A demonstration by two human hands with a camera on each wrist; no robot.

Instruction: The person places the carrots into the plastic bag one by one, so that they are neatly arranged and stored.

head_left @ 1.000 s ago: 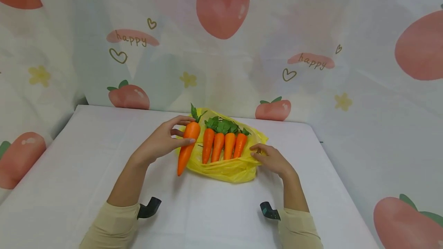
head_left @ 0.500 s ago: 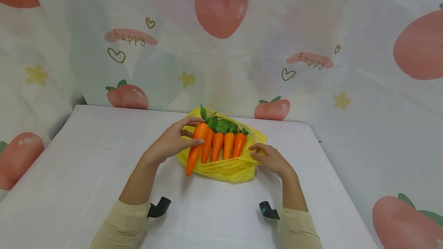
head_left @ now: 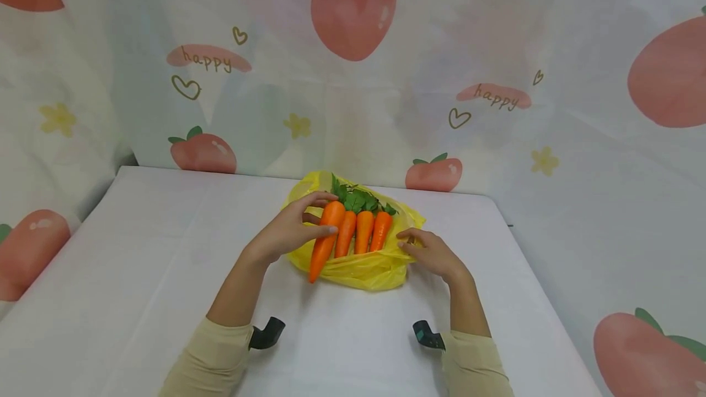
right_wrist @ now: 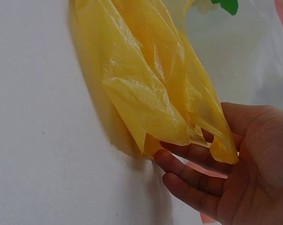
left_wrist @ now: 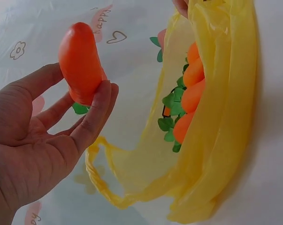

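My left hand [head_left: 291, 225] grips an orange carrot [head_left: 326, 241] between thumb and fingers, its tip pointing down toward me. In the head view this carrot overlaps the left side of a yellow plastic bag [head_left: 366, 276]. The left wrist view shows the held carrot [left_wrist: 80, 61] raised beside the open mouth of the bag [left_wrist: 230, 89]. Several more carrots [head_left: 364, 231] with green leafy tops lie side by side in the bag. On the bag's right edge, my right hand [head_left: 436, 256] holds the thin plastic between thumb and fingers; folds of the bag [right_wrist: 141, 84] fill the right wrist view.
A white-covered table [head_left: 138, 274] lies beneath everything. Behind it hangs a cloth backdrop [head_left: 353, 109] printed with fruit and hearts. Black curved mounts [head_left: 268, 332] stick out from both sleeves. A looped yellow bag handle [left_wrist: 101, 180] extends toward my left hand.
My left hand has carried its carrot rightward across the bag's left side, now covering the leftmost carrot in the bag. My right hand has stayed on the bag's edge.
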